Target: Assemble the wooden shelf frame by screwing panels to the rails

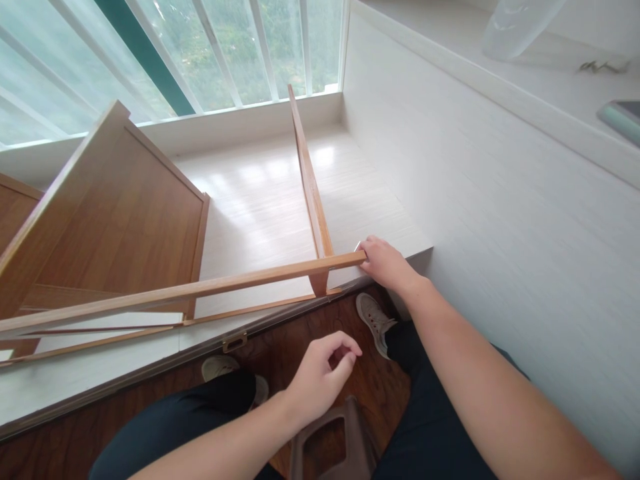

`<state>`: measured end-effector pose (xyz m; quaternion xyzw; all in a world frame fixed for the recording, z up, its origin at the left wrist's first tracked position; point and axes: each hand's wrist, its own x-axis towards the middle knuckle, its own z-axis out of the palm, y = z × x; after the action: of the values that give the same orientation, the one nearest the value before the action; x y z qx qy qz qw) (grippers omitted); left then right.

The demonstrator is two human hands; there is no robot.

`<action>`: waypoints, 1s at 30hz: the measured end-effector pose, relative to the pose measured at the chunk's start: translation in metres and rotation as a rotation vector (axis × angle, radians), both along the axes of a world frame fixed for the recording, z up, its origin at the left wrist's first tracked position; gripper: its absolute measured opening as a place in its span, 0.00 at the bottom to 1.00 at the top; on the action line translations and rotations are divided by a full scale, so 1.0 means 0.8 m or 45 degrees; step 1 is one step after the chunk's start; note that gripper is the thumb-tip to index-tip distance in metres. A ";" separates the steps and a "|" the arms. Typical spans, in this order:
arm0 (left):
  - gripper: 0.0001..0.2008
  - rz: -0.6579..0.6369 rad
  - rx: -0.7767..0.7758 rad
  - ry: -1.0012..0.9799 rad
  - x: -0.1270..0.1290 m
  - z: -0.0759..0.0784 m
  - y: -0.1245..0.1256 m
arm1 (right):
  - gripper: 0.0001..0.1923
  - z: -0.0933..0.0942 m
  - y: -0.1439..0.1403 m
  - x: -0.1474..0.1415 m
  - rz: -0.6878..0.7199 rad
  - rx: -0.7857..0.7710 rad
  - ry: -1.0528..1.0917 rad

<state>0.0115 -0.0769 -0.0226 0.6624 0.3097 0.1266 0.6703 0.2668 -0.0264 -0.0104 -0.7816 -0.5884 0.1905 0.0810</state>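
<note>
The right hand [387, 263] closes its fingers around the right end of a long wooden rail [200, 290], just above the front edge of the white platform [260, 200], near that platform's front right corner. The left hand [320, 377] hangs over the dark wood floor [310, 327] with fingers loosely curled, thumb and forefinger nearly meeting; it holds nothing that can be seen and touches nothing.

The rail's long axis runs roughly along the platform's front edge, from the gripped end on the right out past the left side of the view, dipping slightly that way. Where it meets the hand's end, an upright wooden panel [307, 180] joins it and stretches back across the platform towards the window [200, 53]. A larger wooden board [120, 213] leans tilted over the platform's left part. A brown stool [350, 433] sits between the person's legs.
</note>
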 end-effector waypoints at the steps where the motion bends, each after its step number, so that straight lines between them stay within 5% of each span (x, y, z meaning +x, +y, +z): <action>1: 0.06 0.059 -0.226 0.045 0.003 -0.006 -0.004 | 0.04 -0.001 0.000 0.000 0.000 0.001 -0.013; 4: 0.11 0.276 -0.633 0.110 0.009 -0.019 0.003 | 0.05 0.000 -0.001 -0.002 -0.014 0.000 -0.031; 8: 0.21 0.488 -0.823 0.065 0.012 -0.021 0.030 | 0.05 0.005 -0.001 -0.004 -0.018 -0.021 -0.035; 15: 0.32 0.572 -0.983 -0.027 0.023 -0.024 0.046 | 0.05 0.003 0.003 -0.006 -0.038 -0.034 -0.065; 30: 0.28 0.694 -1.021 -0.088 0.028 -0.028 0.053 | 0.05 0.004 0.003 -0.006 -0.046 -0.038 -0.062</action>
<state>0.0335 -0.0344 -0.0448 0.2421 0.4737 0.1903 0.8251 0.2621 -0.0237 -0.0070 -0.7977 -0.5730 0.1788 0.0586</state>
